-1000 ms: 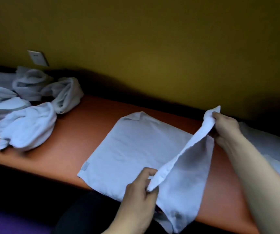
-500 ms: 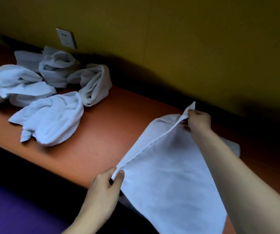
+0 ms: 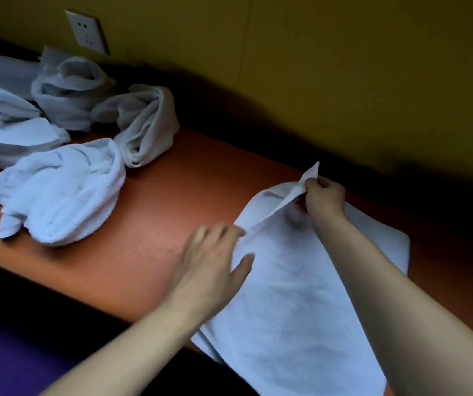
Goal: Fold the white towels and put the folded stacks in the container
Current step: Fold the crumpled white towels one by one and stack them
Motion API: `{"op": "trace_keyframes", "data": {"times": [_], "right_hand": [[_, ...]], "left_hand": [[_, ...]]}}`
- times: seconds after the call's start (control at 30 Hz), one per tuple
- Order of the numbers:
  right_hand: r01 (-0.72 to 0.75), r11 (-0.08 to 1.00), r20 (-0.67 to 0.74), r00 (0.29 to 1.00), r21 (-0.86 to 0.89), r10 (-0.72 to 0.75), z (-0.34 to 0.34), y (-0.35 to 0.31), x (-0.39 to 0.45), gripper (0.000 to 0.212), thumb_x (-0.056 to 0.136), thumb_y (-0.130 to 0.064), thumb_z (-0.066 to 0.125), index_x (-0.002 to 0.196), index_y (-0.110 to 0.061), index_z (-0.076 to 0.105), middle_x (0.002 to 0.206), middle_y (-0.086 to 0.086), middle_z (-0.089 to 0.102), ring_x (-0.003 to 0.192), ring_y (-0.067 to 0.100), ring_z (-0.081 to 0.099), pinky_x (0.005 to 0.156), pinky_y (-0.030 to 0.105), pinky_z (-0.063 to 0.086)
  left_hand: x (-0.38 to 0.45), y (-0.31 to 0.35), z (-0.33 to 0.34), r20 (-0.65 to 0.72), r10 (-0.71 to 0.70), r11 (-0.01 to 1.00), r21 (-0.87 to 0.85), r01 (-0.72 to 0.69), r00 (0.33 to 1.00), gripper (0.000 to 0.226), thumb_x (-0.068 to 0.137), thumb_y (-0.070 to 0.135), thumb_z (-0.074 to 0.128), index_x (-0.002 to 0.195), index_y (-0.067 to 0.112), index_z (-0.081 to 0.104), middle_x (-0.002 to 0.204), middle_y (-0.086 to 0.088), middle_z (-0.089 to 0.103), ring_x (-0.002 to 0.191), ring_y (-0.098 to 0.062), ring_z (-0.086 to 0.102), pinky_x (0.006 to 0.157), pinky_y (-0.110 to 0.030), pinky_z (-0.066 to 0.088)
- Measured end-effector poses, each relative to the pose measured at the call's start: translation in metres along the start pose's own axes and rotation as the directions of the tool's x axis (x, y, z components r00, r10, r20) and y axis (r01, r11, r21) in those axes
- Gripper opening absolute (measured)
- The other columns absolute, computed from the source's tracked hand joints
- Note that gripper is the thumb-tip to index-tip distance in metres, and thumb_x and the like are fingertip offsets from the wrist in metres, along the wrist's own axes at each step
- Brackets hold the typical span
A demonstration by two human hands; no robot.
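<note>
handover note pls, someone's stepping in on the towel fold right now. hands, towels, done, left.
Left hand: open, fingers spread flat at the left edge of the folded towel.
Right hand: pinches that towel's far corner, lifted off the table.
Towel lies doubled on the table, near end hanging over the front edge.
Crumpled towels wait at the far left, unfolded.
Done: first fold. Left: finish this fold, fold the pile, stack, load the container, which is not in view.

Five or so towels [image 3: 295,281], two hands [image 3: 212,264], one socket [image 3: 86,32].
</note>
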State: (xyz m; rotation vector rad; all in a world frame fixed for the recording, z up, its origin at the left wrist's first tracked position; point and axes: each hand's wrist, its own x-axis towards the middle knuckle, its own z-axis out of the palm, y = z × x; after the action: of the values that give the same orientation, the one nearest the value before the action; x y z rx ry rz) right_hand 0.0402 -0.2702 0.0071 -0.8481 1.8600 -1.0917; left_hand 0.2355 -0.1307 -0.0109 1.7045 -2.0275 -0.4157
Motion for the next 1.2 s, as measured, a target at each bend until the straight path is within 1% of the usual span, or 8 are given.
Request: {"op": "trace_keyframes", "data": {"times": [0.13, 0.33, 0.5, 0.67, 0.77, 0.93, 1.03, 1.2], "right_hand": [[0.041, 0.999, -0.015, 0.999, -0.004, -0.041, -0.002, 0.002, -0.005, 0.021, 0.100, -0.012, 0.049, 0.108, -0.005, 0.067, 0.075, 0.007, 0.068, 0.063, 0.017, 0.065, 0.056, 0.026, 0.052], [0.060, 0.998, 0.012, 0.998, 0.034, -0.060, -0.007, 0.002, 0.008, 0.018, 0.099, -0.013, 0.052, 0.093, -0.013, 0.069, 0.076, 0.006, 0.071, 0.065, 0.017, 0.069, 0.055, 0.025, 0.055], [0.028, 0.994, 0.044, 0.998, 0.105, -0.033, -0.003, 0.002, 0.013, 0.016, 0.098, -0.015, 0.055, 0.102, -0.010, 0.070, 0.072, 0.006, 0.069, 0.062, 0.019, 0.068, 0.050, 0.023, 0.052], [0.053, 0.990, 0.259, 0.962, 0.127, -0.085, -0.008, 0.008, 0.003, 0.033, 0.100, -0.029, 0.059, 0.131, -0.018, 0.059, 0.093, 0.008, 0.075, 0.072, 0.021, 0.072, 0.062, 0.028, 0.056], [0.046, 0.997, 0.185, 0.981, 0.059, -0.056, -0.031, 0.023, -0.011, 0.023, 0.101, -0.023, 0.056, 0.123, -0.017, 0.063, 0.090, 0.008, 0.074, 0.067, 0.019, 0.069, 0.059, 0.028, 0.053], [-0.022, 0.998, 0.157, 0.987, -0.050, 0.030, -0.087, 0.071, -0.060, 0.013, 0.093, -0.020, 0.065, 0.092, -0.014, 0.076, 0.063, 0.001, 0.064, 0.052, 0.016, 0.056, 0.054, 0.028, 0.044], [0.000, 0.952, 0.091, 0.995, -0.306, 0.029, -0.124, 0.105, -0.101, 0.016, 0.089, -0.029, 0.069, 0.080, -0.017, 0.072, 0.052, -0.007, 0.061, 0.051, 0.017, 0.055, 0.053, 0.023, 0.040], [-0.128, 0.860, -0.145, 0.987, -0.494, 0.064, -0.164, 0.160, -0.179, 0.020, 0.084, -0.033, 0.068, 0.080, -0.018, 0.055, 0.080, 0.002, 0.065, 0.085, 0.030, 0.063, 0.072, 0.032, 0.044]], "left_hand": [[0.106, 0.020, 0.030, 0.056, 0.031, 0.998, -0.064, -0.027, 0.998, 0.032, 0.096, 0.014, 0.044, 0.122, 0.023, 0.061, 0.120, 0.001, 0.061, 0.102, -0.028, 0.049, 0.082, -0.035, 0.041], [0.183, 0.015, 0.061, 0.367, 0.051, 0.998, 0.026, -0.065, 0.929, 0.040, 0.092, 0.020, 0.046, 0.121, 0.037, 0.068, 0.123, 0.001, 0.067, 0.099, -0.026, 0.066, 0.074, -0.036, 0.055], [0.187, -0.005, 0.061, 0.297, 0.117, 0.957, -0.290, -0.027, 0.948, 0.062, 0.088, 0.014, 0.047, 0.149, 0.026, 0.042, 0.151, -0.005, 0.048, 0.137, -0.027, 0.046, 0.108, -0.039, 0.042], [0.150, -0.026, 0.059, 0.160, -0.006, 0.964, -0.262, 0.048, 0.987, 0.046, 0.096, 0.017, 0.048, 0.142, 0.019, 0.045, 0.131, -0.008, 0.053, 0.122, -0.029, 0.051, 0.093, -0.031, 0.040], [0.093, -0.038, 0.051, 0.071, -0.059, 0.976, -0.206, 0.072, 0.996, 0.025, 0.096, 0.023, 0.054, 0.120, 0.018, 0.054, 0.109, 0.000, 0.051, 0.101, -0.026, 0.054, 0.080, -0.033, 0.040], [-0.013, -0.040, 0.028, 0.095, -0.169, 0.985, -0.013, 0.170, 0.981, 0.036, 0.090, 0.030, 0.064, 0.122, 0.020, 0.052, 0.109, -0.004, 0.055, 0.100, -0.032, 0.053, 0.083, -0.043, 0.046], [-0.053, -0.038, 0.011, 0.092, -0.309, 0.949, 0.093, 0.301, 0.946, 0.043, 0.089, 0.044, 0.064, 0.119, 0.019, 0.047, 0.111, -0.003, 0.050, 0.099, -0.032, 0.051, 0.080, -0.042, 0.044], [-0.061, -0.042, 0.003, 0.215, -0.457, 0.889, 0.076, 0.452, 0.863, 0.041, 0.087, 0.050, 0.065, 0.102, 0.016, 0.049, 0.100, -0.005, 0.062, 0.097, -0.032, 0.057, 0.077, -0.038, 0.045]]}}
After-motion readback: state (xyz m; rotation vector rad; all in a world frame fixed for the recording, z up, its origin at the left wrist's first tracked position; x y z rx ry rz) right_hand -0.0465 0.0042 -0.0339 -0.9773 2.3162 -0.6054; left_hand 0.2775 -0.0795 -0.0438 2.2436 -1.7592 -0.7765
